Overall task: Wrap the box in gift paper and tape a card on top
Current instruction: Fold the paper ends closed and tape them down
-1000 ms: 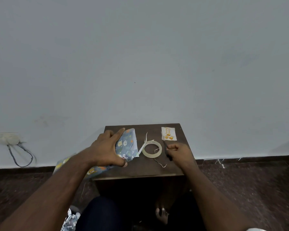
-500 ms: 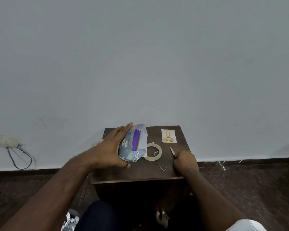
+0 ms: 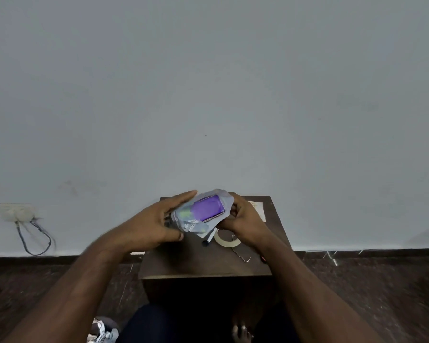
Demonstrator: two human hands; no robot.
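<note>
Against a plain grey wall [image 3: 208,95], your small dark wooden table [image 3: 203,266] stands on a dark floor. Above its far half, your left hand [image 3: 156,222] cups the patterned gift paper [image 3: 191,224], fingers extended, thumb beneath. Your right hand [image 3: 243,219] pinches the paper's right edge. The purple box [image 3: 207,207] shows inside the wrap. A tape roll [image 3: 227,240] lies below; the card [image 3: 258,209] sits behind your right hand.

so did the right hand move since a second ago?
Yes. The right hand left the table's right side near the tape roll and went up and left to the wrapped box.
</note>
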